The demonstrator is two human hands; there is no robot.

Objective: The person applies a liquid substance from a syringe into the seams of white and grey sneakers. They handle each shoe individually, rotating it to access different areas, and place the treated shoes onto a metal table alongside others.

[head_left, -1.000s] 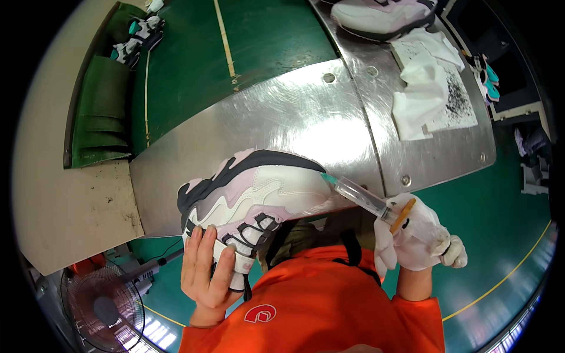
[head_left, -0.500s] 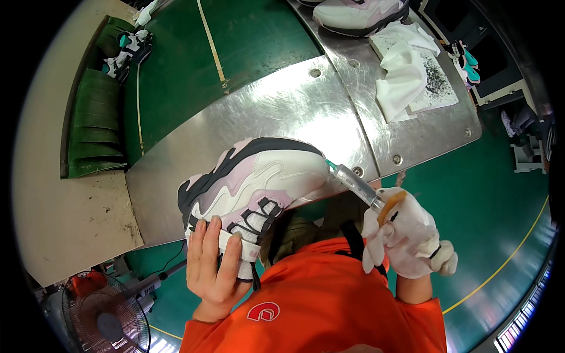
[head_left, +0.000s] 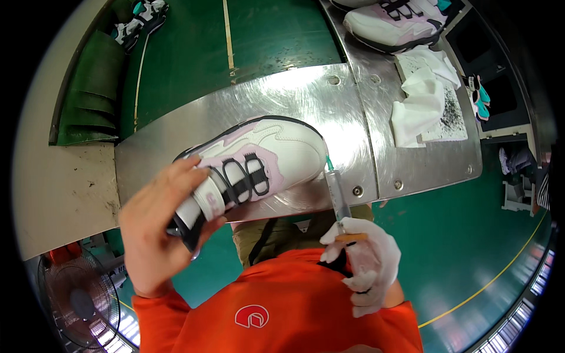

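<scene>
A white and pale-pink sneaker (head_left: 292,144) with black laces and a dark sole rests on the metal table edge, its toe to the right. My bare left hand (head_left: 158,220) grips its heel and collar, thumb and fingers on either side of the ankle strap. In my gloved right hand (head_left: 371,262) is a clear syringe (head_left: 338,197) with an orange-tan flange and a green tip. That tip is at the sole edge by the toe; whether it touches I cannot tell. The glove's fingers wrap round the syringe's rear end.
A white cloth (head_left: 421,103) lies on a black-speckled white pad (head_left: 450,120) at the right of the metal table (head_left: 282,94). Another sneaker (head_left: 391,26) stands behind it. Beyond the table runs a green belt (head_left: 188,59). A fan (head_left: 82,303) stands at lower left.
The sneaker has rolled from its side, bringing its laces and upper upward. My left hand has shifted to the heel. My right hand and the syringe have swung left, the syringe now more upright.
</scene>
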